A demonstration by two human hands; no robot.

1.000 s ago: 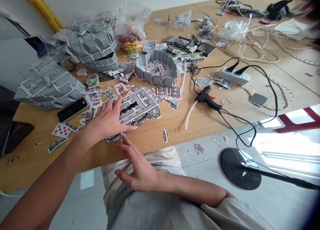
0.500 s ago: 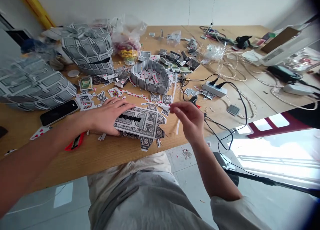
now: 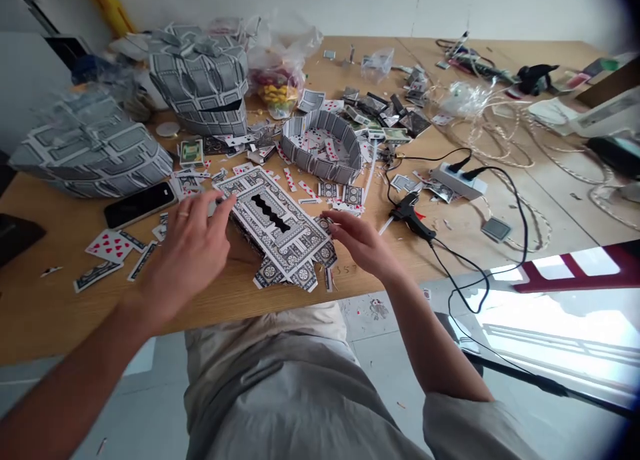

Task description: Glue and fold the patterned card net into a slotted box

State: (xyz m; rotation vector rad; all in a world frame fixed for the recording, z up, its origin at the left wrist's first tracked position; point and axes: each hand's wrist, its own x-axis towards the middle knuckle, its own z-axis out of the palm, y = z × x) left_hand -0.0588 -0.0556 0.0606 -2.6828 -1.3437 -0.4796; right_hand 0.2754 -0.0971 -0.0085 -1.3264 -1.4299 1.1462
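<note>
A flat box made of patterned playing cards (image 3: 300, 243), with a jagged dark slot in its top, lies slanted near the table's front edge. Card flaps stick out at its near end. My left hand (image 3: 197, 237) is at the box's upper left corner, fingers apart, thumb and fingertips by the edge. At the right side my right hand (image 3: 357, 240) has its fingertips pressed together on a card flap. Behind the box stands a ring-shaped wall of folded cards (image 3: 323, 147) with loose cards inside. A black glue gun (image 3: 413, 217) lies right of my right hand.
Two large woven card baskets (image 3: 95, 147) (image 3: 200, 80) stand at the left, beside a phone (image 3: 140, 205). Cut cards (image 3: 109, 245) and scraps are strewn around. A power strip (image 3: 459, 180) with black cables and coiled rope (image 3: 500, 143) lies on the right.
The card box has turned so its far end points up and left. My left hand has moved off its top to its left corner; my right hand has come to its right side.
</note>
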